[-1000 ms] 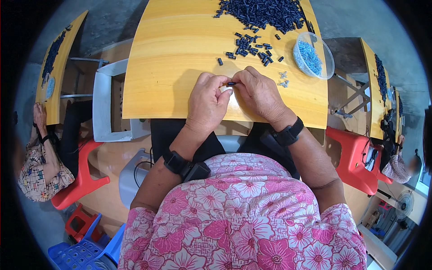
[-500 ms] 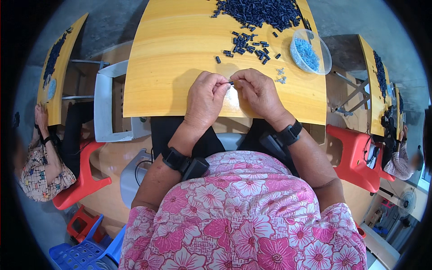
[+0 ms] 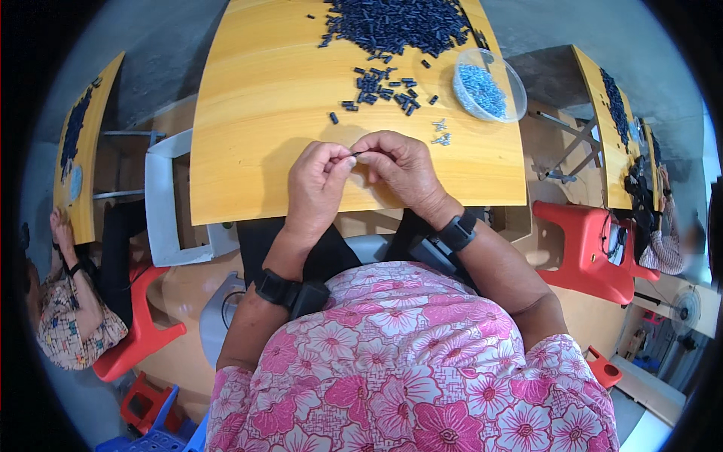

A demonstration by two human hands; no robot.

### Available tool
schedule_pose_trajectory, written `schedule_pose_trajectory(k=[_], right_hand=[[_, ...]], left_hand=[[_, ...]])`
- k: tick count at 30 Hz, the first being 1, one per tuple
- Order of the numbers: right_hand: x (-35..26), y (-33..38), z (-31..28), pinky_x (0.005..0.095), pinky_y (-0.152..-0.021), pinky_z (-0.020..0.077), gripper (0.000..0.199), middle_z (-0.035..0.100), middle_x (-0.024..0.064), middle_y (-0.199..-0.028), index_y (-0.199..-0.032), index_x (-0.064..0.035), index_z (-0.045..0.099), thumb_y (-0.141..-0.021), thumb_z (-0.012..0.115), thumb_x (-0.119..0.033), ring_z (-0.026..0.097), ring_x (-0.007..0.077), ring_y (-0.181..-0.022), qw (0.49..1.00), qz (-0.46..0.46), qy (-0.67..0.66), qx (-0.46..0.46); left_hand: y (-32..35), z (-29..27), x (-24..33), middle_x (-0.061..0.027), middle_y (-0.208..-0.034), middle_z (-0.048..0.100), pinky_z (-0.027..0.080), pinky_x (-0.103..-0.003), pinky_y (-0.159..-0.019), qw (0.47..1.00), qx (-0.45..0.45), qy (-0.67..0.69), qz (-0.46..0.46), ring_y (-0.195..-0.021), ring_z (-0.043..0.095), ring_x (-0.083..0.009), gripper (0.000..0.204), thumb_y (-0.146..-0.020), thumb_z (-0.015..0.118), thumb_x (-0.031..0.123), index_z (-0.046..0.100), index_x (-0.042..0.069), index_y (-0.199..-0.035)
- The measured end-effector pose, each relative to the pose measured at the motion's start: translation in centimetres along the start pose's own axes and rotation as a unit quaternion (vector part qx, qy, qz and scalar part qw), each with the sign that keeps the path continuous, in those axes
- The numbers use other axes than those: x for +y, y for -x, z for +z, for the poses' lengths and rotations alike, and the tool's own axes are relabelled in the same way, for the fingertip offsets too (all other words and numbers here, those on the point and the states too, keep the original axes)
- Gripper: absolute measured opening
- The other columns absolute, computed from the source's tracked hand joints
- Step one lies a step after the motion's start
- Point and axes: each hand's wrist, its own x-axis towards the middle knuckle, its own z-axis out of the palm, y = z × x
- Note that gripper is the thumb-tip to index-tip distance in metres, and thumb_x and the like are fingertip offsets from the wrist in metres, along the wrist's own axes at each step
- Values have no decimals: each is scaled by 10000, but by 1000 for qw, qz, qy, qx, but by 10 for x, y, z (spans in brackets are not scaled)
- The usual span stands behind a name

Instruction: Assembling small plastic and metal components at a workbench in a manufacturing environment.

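At the far left another person [image 3: 71, 309] in a patterned shirt sits on a red stool [image 3: 139, 339] at a neighbouring table. The left forearm of the person in the middle rises from the lower edge, with a black wrist band [image 3: 290, 290], and bends inward over the yellow table [image 3: 256, 135]. The left hand [image 3: 316, 188] is curled, its thumb and forefinger pressed together on one end of a small dark piece [image 3: 360, 153]. The right hand [image 3: 399, 169] meets it from the other side, fingers closed on the same piece, just above the near edge of the table. Further back lie loose dark pieces [image 3: 384, 87], a big dark heap [image 3: 399, 22], some small metal parts [image 3: 440, 132] and, to the right, a clear bowl [image 3: 489, 87] of pale blue parts.
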Motion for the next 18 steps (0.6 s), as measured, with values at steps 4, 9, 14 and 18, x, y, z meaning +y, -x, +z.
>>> schedule_pose_trajectory(k=[4,9,14,18], right_hand=[[-1,0,1,215,-591,505,76,654,26,-798,-973,-3,684,-934,619,-13,581,54,-622,998,24,-53,-23],[0,4,-4,225,-594,503,68,645,26,-766,-962,-7,690,-923,640,-32,595,68,-628,999,25,-24,-26],[-10,10,-11,285,-630,511,68,663,86,-776,-924,-18,700,-865,684,-47,641,170,-668,993,-71,90,18],[-19,20,-47,368,-658,513,82,647,135,-805,-909,-45,711,-837,678,-63,643,288,-721,949,-102,282,96]], left_hand=[[-1,-3,-3,-59,-843,603,498,-252,-655,999,-18,34,-17,-705,585,-112,87,-875,688,13,631,-22,-931],[-1,-2,1,-60,-828,596,493,-252,-645,998,-48,25,-25,-696,578,-106,96,-845,694,-15,629,-28,-915],[0,-1,5,-35,-831,580,474,-237,-639,997,-71,14,-33,-694,555,-92,89,-845,690,-12,634,-13,-914],[2,-4,4,-19,-834,565,453,-219,-627,997,-79,-21,-13,-689,532,-73,83,-846,689,-7,640,0,-912]])
